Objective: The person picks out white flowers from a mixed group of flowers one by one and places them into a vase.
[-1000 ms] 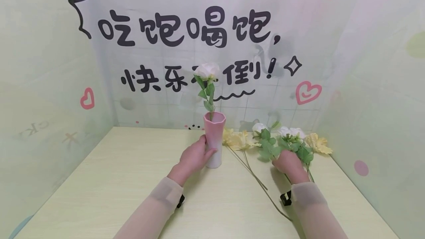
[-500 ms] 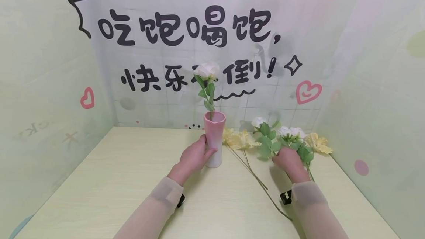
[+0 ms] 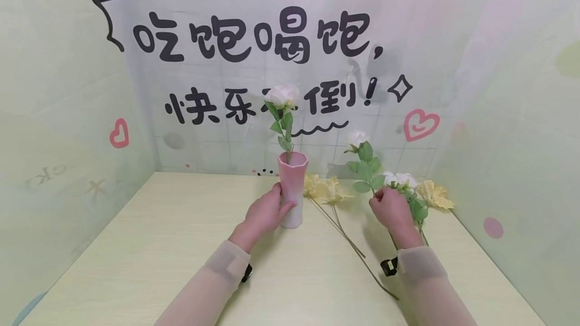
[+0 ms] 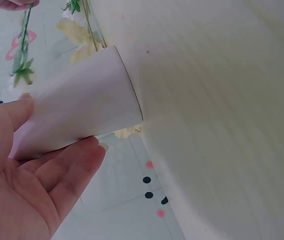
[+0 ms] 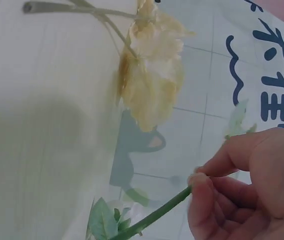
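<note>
A pink-and-white vase (image 3: 292, 182) stands upright on the table, one white rose (image 3: 282, 96) rising from its mouth. My left hand (image 3: 266, 211) grips it from the left; in the left wrist view the thumb lies on one side of the vase (image 4: 84, 95) and the fingers on the other. To the right, my right hand (image 3: 394, 215) pinches the green stem (image 5: 157, 212) of a second white rose (image 3: 359, 138) between thumb and fingers. That rose's bloom and leaves are up off the table, left of the hand.
Yellow flowers (image 3: 333, 190) lie just right of the vase, their long stems running toward the front. Another white flower (image 3: 401, 181) and a yellow flower (image 3: 436, 195) lie behind and right of my right hand. Printed cloth walls (image 3: 503, 165) enclose the table (image 3: 149, 245).
My right hand has lifted the second white rose, whose bloom rises from the table's back edge to stand against the wall. My left hand and the vase stay in place.
</note>
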Demonstrator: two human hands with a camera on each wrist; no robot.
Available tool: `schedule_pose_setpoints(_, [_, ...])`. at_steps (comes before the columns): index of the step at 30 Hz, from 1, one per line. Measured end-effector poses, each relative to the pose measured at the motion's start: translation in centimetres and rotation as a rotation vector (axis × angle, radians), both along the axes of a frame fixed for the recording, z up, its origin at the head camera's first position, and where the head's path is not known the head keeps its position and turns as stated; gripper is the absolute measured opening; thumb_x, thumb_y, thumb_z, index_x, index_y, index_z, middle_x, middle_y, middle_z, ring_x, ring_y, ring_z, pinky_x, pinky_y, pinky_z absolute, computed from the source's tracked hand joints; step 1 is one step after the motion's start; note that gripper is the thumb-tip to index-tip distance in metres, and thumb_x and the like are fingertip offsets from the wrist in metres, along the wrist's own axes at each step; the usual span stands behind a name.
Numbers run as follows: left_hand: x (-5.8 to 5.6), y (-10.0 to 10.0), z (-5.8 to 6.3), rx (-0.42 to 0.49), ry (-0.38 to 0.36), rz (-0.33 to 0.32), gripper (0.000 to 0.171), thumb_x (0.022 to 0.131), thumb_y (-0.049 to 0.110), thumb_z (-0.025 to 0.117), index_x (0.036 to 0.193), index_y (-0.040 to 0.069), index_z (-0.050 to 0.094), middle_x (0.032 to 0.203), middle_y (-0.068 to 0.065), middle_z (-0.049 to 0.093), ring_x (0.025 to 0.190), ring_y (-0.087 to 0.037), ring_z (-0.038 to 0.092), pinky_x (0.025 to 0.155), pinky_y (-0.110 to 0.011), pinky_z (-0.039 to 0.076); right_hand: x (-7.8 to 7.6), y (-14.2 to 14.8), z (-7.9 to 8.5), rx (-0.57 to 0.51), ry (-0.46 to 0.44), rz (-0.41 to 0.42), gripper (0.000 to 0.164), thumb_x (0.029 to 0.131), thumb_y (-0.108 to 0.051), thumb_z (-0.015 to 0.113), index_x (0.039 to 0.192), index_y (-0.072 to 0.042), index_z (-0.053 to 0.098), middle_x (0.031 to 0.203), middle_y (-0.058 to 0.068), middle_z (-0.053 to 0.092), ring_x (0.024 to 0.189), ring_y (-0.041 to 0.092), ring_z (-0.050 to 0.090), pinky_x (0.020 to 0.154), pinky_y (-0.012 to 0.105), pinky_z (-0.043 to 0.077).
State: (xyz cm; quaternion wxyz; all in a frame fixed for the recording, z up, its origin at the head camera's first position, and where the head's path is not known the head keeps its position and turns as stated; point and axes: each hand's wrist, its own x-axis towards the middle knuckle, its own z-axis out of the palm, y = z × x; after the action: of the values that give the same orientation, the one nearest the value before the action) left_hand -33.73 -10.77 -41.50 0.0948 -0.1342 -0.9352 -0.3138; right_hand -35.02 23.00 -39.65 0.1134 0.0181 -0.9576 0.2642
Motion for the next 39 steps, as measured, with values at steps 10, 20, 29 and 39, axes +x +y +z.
schedule_pose_setpoints(10, [0.1, -0.1, 0.0, -0.002, -0.007, 0.001, 0.062, 0.111, 0.036, 0.067, 0.155, -0.004, 0.049, 0.147, -0.023, 0.068, 0.127, -0.04, 0.073, 0.104, -0.057, 0.062, 0.4, -0.7, 0.9, 0.018, 0.082, -0.047, 0.039, 0.104, -0.021, 0.052, 0.13, 0.0, 0.073, 0.12, 0.021, 0.078, 0.097, 0.038, 0.075, 0.076, 0.055, 0.06])
schedule_pose_setpoints(20, [0.1, -0.1, -0.1, 0.005, -0.018, 0.001, 0.064, 0.111, 0.036, 0.067, 0.157, -0.004, 0.047, 0.149, -0.023, 0.068, 0.128, -0.04, 0.073, 0.105, -0.058, 0.061, 0.8, -1.4, 1.5, -0.036, 0.177, -0.041, 0.033, 0.108, -0.021, 0.054, 0.128, -0.001, 0.072, 0.12, 0.02, 0.079, 0.099, 0.041, 0.076, 0.077, 0.058, 0.06])
schedule_pose_setpoints(29, [0.0, -0.2, -0.2, 0.007, 0.001, -0.007, 0.063, 0.111, 0.036, 0.068, 0.156, -0.003, 0.049, 0.147, -0.023, 0.069, 0.127, -0.04, 0.073, 0.104, -0.058, 0.062, 1.1, -1.9, 1.9, -0.098, 0.256, -0.022, 0.03, 0.109, -0.017, 0.056, 0.124, 0.002, 0.072, 0.117, 0.024, 0.078, 0.102, 0.043, 0.076, 0.086, 0.062, 0.059])
schedule_pose_setpoints(39, [0.0, -0.1, -0.1, 0.003, -0.003, -0.008, 0.062, 0.111, 0.036, 0.068, 0.155, -0.003, 0.049, 0.147, -0.023, 0.069, 0.126, -0.04, 0.074, 0.103, -0.057, 0.062, 1.3, -2.2, 2.2, -0.148, 0.259, -0.014, 0.031, 0.108, -0.015, 0.056, 0.128, 0.006, 0.067, 0.12, 0.029, 0.077, 0.111, 0.046, 0.076, 0.095, 0.064, 0.059])
